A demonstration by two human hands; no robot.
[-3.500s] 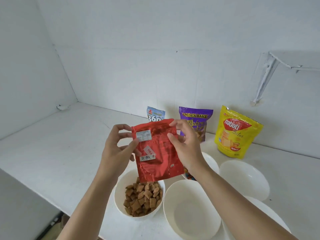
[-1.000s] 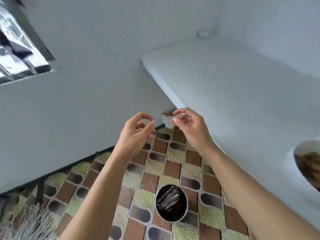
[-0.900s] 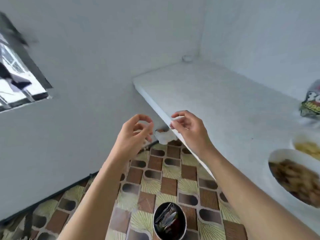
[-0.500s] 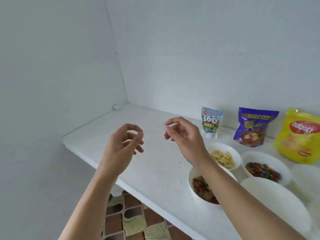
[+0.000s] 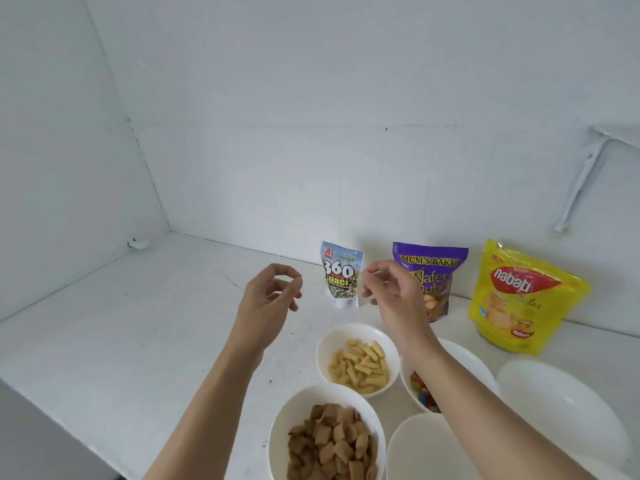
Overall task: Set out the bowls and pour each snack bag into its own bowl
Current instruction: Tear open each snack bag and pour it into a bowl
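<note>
Both hands hover above the white bench (image 5: 104, 323), holding nothing. The left hand (image 5: 273, 296) has its fingers loosely curled, with thumb and forefinger tips close together in a ring. The right hand (image 5: 391, 292) is just as loosely curled and sits in front of the bags, level with the left and a little apart from it.

Three snack bags stand upright along the back wall. From left to right they are a small white and blue bag (image 5: 341, 278), a purple wafer bag (image 5: 433, 268) partly hidden behind the right hand, and a yellow bag (image 5: 519, 299) further off to the right.

The bowls are grouped in front of the bags, near the bench's front edge. One white bowl (image 5: 325, 348) holds pale yellow sticks and lies below the gap between the hands. Nearer the person, a second bowl (image 5: 282, 424) is filled with brown square pieces. To the right of the yellow sticks, a third bowl (image 5: 467, 362) holds coloured candies, and the right forearm crosses over most of it. Two more bowls have nothing in them: one (image 5: 422, 452) at the bottom edge beside the brown squares, and a wider one (image 5: 561, 410) on the right, below the yellow bag.

A white bracket (image 5: 581, 178) is fixed to the wall at upper right.
</note>
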